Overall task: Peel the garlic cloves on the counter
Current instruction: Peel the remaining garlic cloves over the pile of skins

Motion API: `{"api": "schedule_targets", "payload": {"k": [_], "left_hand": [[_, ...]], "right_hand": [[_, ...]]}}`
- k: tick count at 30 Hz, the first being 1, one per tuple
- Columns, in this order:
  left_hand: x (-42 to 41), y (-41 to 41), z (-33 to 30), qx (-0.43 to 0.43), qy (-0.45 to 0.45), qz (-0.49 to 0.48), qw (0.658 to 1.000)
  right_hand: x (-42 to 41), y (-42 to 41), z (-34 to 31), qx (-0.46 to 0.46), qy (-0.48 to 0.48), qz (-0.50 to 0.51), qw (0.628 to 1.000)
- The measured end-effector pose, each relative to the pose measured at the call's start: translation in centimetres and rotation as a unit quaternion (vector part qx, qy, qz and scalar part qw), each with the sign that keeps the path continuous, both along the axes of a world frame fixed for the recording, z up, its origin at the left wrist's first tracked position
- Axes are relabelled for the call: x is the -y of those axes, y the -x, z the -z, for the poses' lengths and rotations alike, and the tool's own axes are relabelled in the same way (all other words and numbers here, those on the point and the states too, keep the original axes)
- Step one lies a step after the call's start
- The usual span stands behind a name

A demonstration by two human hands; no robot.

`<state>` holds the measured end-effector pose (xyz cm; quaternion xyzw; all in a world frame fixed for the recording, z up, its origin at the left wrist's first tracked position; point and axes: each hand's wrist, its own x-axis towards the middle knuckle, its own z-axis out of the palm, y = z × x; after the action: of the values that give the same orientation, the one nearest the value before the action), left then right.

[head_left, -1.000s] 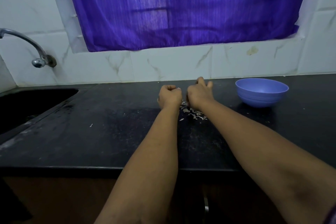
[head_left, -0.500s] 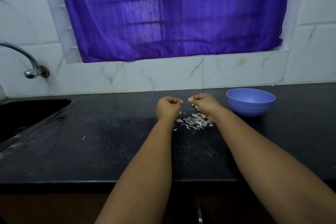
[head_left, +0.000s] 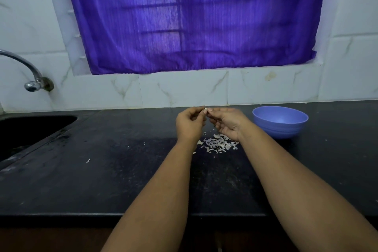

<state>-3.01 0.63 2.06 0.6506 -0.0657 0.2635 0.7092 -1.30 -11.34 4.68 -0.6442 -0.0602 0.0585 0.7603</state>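
Observation:
Both hands are raised above the black counter [head_left: 122, 170], fingertips meeting. My left hand [head_left: 190, 124] pinches a small pale garlic clove [head_left: 205, 110] at its fingertips. My right hand [head_left: 227, 121] meets it from the right, its thumb and forefinger pinching at the clove's edge. Below the hands a heap of whitish garlic skins [head_left: 217, 143] lies on the counter. No other cloves show on the counter.
A blue bowl [head_left: 280, 121] stands just right of my right hand; its inside is not visible. A dark sink [head_left: 26, 131] with a metal tap [head_left: 30, 75] is at the left. A tiled wall and purple curtain [head_left: 194, 18] lie behind.
Both hands have risen off the counter and turned so the fingertips meet around the clove. The skin heap, earlier partly covered, is now in plain view. The camera has tilted up.

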Motion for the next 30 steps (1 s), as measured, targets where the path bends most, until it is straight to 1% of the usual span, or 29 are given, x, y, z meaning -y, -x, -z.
{"api": "schedule_targets", "payload": {"k": [3, 8, 10, 13, 15, 16, 18, 22, 25, 28, 30], "left_hand": [[-0.1, -0.1, 0.0, -0.003, 0.004, 0.008, 1.0], [-0.3, -0.2, 0.3, -0.016, 0.022, 0.027, 0.999], [-0.4, -0.3, 0.2, -0.016, 0.028, 0.039, 0.999], [-0.4, -0.7, 0.1, -0.026, 0.007, 0.049, 0.998], [-0.4, -0.8, 0.3, -0.033, 0.0, 0.05, 0.998], [-0.5, -0.8, 0.3, -0.036, 0.004, 0.05, 0.998], [-0.6, -0.8, 0.3, -0.044, 0.017, 0.052, 0.998], [-0.7, -0.4, -0.1, -0.063, 0.049, 0.078, 0.994], [-0.9, -0.2, -0.2, -0.065, 0.075, 0.107, 0.989], [-1.2, 0.0, -0.4, -0.071, 0.066, 0.143, 0.985], [-1.3, 0.2, -0.4, -0.08, 0.049, 0.15, 0.984]], "right_hand": [[0.0, 0.0, 0.2, 0.061, 0.044, 0.031, 0.997], [-0.4, 0.1, 0.5, 0.182, 0.12, 0.094, 0.971], [-0.4, -0.1, 0.5, 0.239, 0.165, 0.117, 0.95], [-0.2, -0.2, 0.3, 0.336, 0.239, 0.125, 0.902], [0.0, 0.0, 0.2, 0.37, 0.265, 0.121, 0.882], [0.1, 0.0, 0.2, 0.377, 0.27, 0.122, 0.878], [0.2, 0.0, 0.2, 0.375, 0.263, 0.125, 0.88], [0.3, -0.2, 0.1, 0.337, 0.236, 0.116, 0.904], [0.6, -0.3, -0.1, 0.308, 0.226, 0.086, 0.92], [1.2, -0.1, -0.4, 0.287, 0.211, 0.048, 0.933], [1.7, 0.1, -0.5, 0.283, 0.215, 0.031, 0.934]]}}
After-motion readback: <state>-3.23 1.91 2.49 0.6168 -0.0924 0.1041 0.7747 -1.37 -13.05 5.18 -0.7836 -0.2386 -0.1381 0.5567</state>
